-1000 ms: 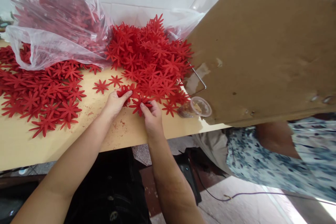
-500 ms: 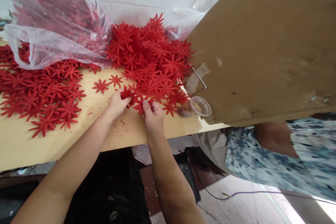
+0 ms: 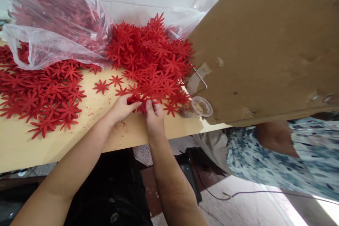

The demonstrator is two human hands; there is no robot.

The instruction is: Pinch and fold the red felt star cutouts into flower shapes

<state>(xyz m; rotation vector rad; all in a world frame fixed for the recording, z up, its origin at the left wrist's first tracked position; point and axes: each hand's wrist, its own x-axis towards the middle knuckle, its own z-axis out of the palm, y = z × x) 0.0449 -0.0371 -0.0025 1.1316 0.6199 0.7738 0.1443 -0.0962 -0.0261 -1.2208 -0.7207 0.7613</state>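
A heap of red star-shaped foam flowers (image 3: pixel 150 56) lies on the pale wooden table (image 3: pixel 124 137). My left hand (image 3: pixel 122 107) and my right hand (image 3: pixel 154 114) meet at the heap's near edge, fingertips pinching the same few red flowers (image 3: pixel 139 101) between them. A second spread of red flowers (image 3: pixel 42 91) covers the table's left side. Two single flowers (image 3: pixel 102 86) lie apart between the two piles.
A clear plastic bag (image 3: pixel 53 17) full of red flowers sits at the back left. A big cardboard sheet (image 3: pixel 265 49) held by another person in a patterned garment (image 3: pixel 278 155) fills the right. A small clear plastic cup (image 3: pixel 198 107) lies by the table edge.
Both hands have drawn closer together, and the left hand has shifted right onto the flowers that the right hand pinches.
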